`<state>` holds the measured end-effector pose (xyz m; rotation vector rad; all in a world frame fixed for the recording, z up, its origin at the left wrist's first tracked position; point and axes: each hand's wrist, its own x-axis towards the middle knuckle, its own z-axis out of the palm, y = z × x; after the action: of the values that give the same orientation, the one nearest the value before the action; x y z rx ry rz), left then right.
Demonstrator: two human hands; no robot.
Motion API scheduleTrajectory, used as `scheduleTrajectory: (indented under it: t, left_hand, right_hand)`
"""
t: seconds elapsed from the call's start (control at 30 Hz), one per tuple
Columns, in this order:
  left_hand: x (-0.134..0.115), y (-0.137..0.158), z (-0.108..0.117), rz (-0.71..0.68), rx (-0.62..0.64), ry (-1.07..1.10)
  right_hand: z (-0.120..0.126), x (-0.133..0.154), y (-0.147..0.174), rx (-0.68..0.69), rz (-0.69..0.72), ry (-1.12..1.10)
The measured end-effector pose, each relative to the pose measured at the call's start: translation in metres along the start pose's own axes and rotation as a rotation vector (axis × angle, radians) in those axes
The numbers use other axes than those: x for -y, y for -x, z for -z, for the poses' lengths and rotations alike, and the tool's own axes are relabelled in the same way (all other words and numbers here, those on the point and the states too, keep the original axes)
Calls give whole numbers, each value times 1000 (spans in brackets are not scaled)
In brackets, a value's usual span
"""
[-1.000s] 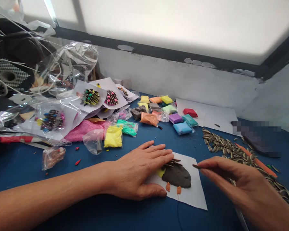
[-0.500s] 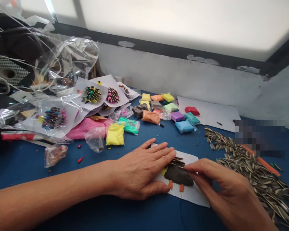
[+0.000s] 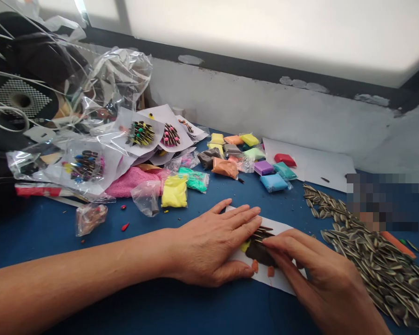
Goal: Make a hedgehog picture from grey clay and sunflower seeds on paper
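My left hand (image 3: 216,246) lies flat with its fingers stretched out, pressing on a small sheet of white paper (image 3: 279,284). On that paper is a flattened dark clay shape (image 3: 260,253) with a yellow clay part (image 3: 245,245) at its left end and two small orange clay pieces below. Several striped sunflower seeds (image 3: 263,231) stick out along the clay's upper side. My right hand (image 3: 314,265) pinches a sunflower seed at the clay; its fingers hide most of the seed and the clay's right end.
A heap of sunflower seeds (image 3: 373,260) spreads at right beside an orange clay strip (image 3: 398,244). Wrapped clay packets, including a yellow packet (image 3: 174,191) and a blue packet (image 3: 274,183), lie behind my hands. Plastic-covered seed-and-clay pictures (image 3: 87,165) and a pink cloth (image 3: 134,181) are at left.
My right hand has moved left over the paper, bringing its pinched fingertips further onto the dark clay. My left hand stays flat in place. The whole view has shifted slightly.
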<state>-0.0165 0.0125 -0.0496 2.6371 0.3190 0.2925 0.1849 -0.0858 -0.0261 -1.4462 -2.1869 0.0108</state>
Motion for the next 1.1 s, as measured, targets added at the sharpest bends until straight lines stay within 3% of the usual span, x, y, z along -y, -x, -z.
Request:
scheduleTrajectory:
  t: [0.87,1.0,1.1]
  left_hand:
    - [-1,0,1,7,19,6]
    - [-1,0,1,10,8,23]
    - [0,0,2,6,9,36]
  right_hand:
    - [-2,-5,6,85,46,219]
    - [13,-12,8,-30,10,274]
    - [35,-28,9,-148,-171,373]
